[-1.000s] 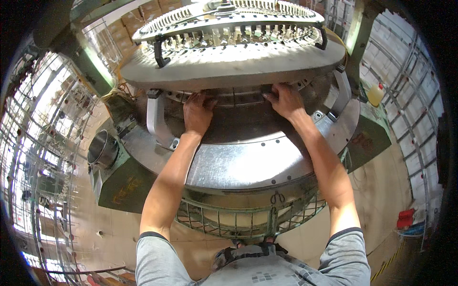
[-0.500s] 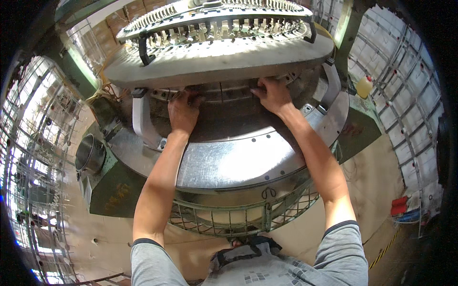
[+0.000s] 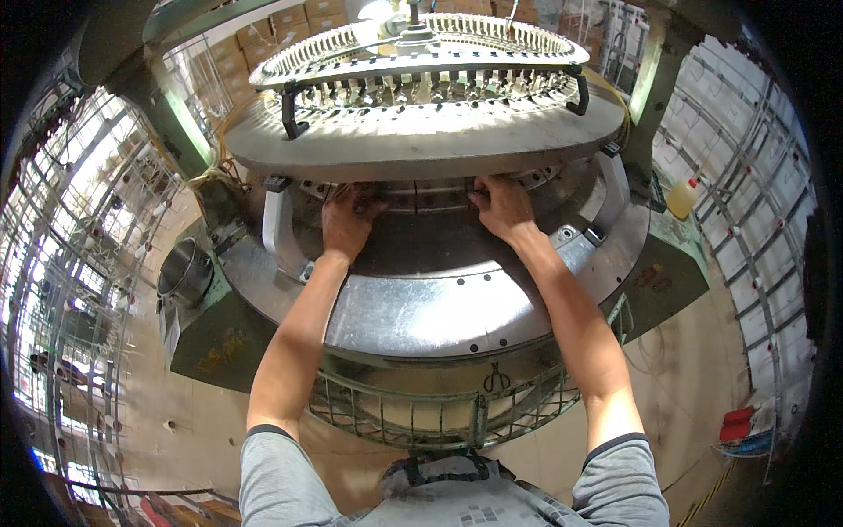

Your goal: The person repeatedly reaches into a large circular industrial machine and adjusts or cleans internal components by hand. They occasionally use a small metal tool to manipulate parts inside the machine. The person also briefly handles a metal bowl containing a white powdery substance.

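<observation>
Both my arms reach over the front of a large circular knitting machine, under its broad grey upper plate (image 3: 421, 158). My left hand (image 3: 349, 218) is closed, its fingers curled at the left part of a curved, segmented metal band (image 3: 426, 200) beneath the plate. The fingertips are in shadow, and what they hold, if anything, is hidden. My right hand (image 3: 505, 206) is closed too, thumb and fingers bent together against the same band farther right. Any piece in that grip is too small to make out. Between the hands, a narrow dark seam divides the band.
A toothed ring (image 3: 430, 66) tops the plate. Curved grey brackets (image 3: 279, 224) support it. A polished metal ledge (image 3: 430, 307) lies below my forearms. Scissors (image 3: 496, 378) hang near the green railing (image 3: 439, 430). A metal bucket (image 3: 184, 270) stands left, a yellowish bottle (image 3: 681, 198) right.
The whole view has shifted, so the machine sits slightly lower and more of its top shows. Both hands stay at the band, with the left fingers slightly rearranged.
</observation>
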A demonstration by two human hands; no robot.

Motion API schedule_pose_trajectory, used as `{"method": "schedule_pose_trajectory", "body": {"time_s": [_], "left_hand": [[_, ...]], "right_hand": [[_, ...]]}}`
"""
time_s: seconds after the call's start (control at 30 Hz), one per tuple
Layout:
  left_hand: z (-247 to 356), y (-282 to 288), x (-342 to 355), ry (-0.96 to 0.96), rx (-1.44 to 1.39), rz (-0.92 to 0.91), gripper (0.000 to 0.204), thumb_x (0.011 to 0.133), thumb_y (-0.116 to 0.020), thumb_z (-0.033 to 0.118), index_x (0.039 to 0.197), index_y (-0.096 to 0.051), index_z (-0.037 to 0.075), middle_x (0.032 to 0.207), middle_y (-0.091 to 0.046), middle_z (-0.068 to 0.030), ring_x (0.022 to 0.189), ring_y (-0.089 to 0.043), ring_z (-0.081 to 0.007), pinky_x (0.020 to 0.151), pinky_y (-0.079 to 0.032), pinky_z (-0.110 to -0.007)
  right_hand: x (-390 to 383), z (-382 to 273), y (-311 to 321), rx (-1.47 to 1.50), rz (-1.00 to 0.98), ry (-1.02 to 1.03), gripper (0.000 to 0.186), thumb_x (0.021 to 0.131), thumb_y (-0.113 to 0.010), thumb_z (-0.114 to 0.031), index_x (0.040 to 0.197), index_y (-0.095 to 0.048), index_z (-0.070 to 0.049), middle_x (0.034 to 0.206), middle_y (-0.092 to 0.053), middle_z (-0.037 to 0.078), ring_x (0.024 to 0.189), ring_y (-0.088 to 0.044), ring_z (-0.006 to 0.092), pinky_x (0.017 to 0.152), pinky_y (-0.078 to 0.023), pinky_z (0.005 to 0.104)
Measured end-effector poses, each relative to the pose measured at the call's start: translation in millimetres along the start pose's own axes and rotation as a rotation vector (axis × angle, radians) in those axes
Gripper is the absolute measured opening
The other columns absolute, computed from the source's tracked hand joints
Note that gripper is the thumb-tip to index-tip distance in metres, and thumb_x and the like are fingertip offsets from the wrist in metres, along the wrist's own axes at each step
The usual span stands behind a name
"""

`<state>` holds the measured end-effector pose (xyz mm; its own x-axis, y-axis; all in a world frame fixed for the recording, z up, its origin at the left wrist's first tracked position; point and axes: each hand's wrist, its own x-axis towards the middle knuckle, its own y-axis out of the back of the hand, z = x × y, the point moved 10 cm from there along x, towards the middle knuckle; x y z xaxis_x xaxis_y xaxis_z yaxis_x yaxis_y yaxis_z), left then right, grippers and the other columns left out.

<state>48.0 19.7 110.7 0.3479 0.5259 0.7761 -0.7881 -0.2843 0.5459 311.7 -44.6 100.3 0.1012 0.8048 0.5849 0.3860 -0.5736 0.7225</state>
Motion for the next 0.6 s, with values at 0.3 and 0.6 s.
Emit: {"method": "schedule_pose_trajectory", "body": {"time_s": [0.3,0.6], "left_hand": [[-17,-7,-3,0.022,-0.170,0.042,0.023,0.082,-0.079,0.011,0.102,-0.073,0.002,0.092,-0.073,-0.0184,0.082,-0.071,-0.0367,0.074,-0.056,-0.044],[7,0,0,-0.019,-0.062,-0.015,0.022,0.081,-0.078,0.010,0.102,-0.074,0.005,0.105,-0.073,-0.0150,0.098,-0.068,-0.0365,0.085,-0.054,-0.044]], "right_hand": [[3,19,4,0.242,0.097,-0.147,0.028,0.091,-0.070,-0.023,0.113,-0.069,-0.006,0.102,-0.074,0.020,0.101,-0.069,0.0397,0.086,-0.055,0.0461],[-20,52,-49,1.471,-0.132,-0.854,0.015,0.095,-0.066,-0.020,0.092,-0.057,-0.008,0.077,-0.057,0.008,0.047,-0.041,0.0110,0.039,-0.022,0.0254]]}}
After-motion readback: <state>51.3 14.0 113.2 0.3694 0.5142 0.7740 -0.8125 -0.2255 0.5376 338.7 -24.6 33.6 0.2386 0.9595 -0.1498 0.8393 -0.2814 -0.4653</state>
